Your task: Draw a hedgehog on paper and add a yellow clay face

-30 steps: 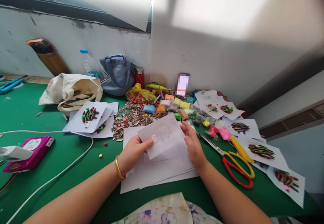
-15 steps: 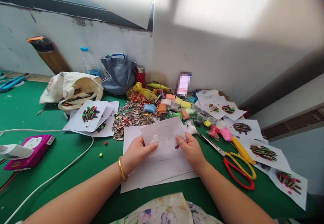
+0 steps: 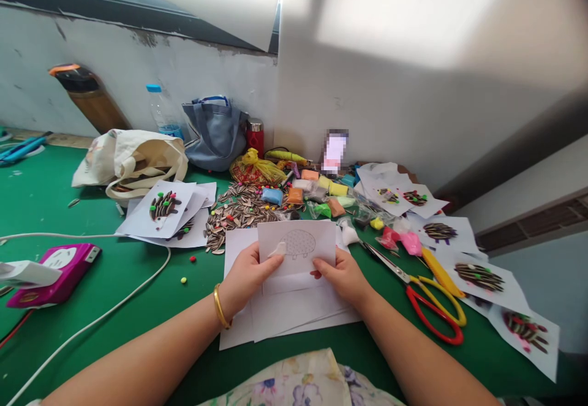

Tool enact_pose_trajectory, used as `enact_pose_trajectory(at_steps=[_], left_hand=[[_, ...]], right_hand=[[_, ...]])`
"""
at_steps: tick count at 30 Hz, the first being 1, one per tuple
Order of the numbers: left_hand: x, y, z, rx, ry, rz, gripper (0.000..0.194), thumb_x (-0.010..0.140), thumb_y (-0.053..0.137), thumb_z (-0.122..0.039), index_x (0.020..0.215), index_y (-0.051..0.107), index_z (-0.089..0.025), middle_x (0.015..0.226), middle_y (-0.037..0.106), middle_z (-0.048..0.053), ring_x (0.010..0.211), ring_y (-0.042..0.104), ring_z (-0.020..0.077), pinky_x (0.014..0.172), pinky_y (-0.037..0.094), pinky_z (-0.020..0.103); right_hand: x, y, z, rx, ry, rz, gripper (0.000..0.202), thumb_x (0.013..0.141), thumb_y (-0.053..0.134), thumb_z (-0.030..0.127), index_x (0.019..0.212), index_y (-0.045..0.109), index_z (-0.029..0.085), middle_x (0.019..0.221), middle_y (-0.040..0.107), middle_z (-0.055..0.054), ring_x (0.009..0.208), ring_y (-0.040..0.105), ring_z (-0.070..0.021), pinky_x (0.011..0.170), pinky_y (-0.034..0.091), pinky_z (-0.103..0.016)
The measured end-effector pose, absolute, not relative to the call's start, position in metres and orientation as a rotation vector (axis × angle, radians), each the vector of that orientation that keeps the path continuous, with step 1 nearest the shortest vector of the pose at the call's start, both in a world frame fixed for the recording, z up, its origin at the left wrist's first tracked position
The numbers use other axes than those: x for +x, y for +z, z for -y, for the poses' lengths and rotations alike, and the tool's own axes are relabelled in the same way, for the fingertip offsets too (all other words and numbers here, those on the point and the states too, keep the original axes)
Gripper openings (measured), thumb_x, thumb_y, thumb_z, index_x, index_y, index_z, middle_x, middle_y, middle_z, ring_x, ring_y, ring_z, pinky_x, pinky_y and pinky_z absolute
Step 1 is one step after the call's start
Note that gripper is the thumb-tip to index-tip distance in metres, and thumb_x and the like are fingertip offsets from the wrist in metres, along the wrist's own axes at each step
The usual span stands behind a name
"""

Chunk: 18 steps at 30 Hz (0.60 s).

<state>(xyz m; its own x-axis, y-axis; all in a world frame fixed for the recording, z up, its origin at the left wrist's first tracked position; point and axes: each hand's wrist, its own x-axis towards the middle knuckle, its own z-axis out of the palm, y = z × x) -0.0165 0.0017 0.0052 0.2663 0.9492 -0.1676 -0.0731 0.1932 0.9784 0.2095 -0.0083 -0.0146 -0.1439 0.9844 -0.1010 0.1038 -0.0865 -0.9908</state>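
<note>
Between my two hands is a small white sheet of paper (image 3: 298,234) with a printed outline of a rounded, dotted animal, whose left end carries a pale, whitish patch. My left hand (image 3: 250,274), gold bangle at the wrist, grips the sheet's left edge with the thumb on top. At the right edge my right hand (image 3: 344,274) pinches it the same way, fingers partly hidden behind. Below lies a stack of white papers (image 3: 294,314) on the green table. A heap of sunflower seeds (image 3: 243,213) spreads just beyond my left hand.
Red-and-yellow scissors (image 3: 425,293) lie right of my right hand, near seed-decorated sheets (image 3: 480,277). Clay packets (image 3: 294,196) sit behind the paper. On the left are a decorated sheet (image 3: 165,210), a canvas bag (image 3: 138,155), a purple power adapter (image 3: 68,271) and a white cable (image 3: 101,311).
The held sheet has turned slightly to lie straighter and shifted a little to the right. My right thumb has slid slightly inward and down along its edge.
</note>
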Motion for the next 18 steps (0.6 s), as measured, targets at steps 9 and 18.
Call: enact_pose_trajectory(at_steps=[9, 18], left_hand=[[-0.0148, 0.0052, -0.0006, 1.120, 0.934, -1.043, 0.054, 0.072, 0.076, -0.045, 0.114, 0.065, -0.012, 0.121, 0.069, 0.014, 0.110, 0.065, 0.0334, 0.093, 0.052, 0.043], [-0.0152, 0.0054, -0.0017, 1.124, 0.939, -1.056, 0.053, 0.071, 0.078, -0.043, 0.112, 0.067, -0.013, 0.119, 0.071, 0.014, 0.108, 0.065, 0.0331, 0.093, 0.052, 0.042]], right_hand=[[0.2096, -0.0174, 0.0085, -1.232, 1.388, 1.393, 0.029, 0.077, 0.070, 0.046, 0.082, 0.066, 0.017, 0.075, 0.068, -0.003, 0.066, 0.067, -0.0182, 0.064, 0.057, -0.031], [0.2093, -0.0188, 0.0079, -1.229, 1.357, 1.428, 0.028, 0.078, 0.068, 0.045, 0.084, 0.068, 0.018, 0.077, 0.068, -0.003, 0.066, 0.066, -0.0174, 0.064, 0.056, -0.031]])
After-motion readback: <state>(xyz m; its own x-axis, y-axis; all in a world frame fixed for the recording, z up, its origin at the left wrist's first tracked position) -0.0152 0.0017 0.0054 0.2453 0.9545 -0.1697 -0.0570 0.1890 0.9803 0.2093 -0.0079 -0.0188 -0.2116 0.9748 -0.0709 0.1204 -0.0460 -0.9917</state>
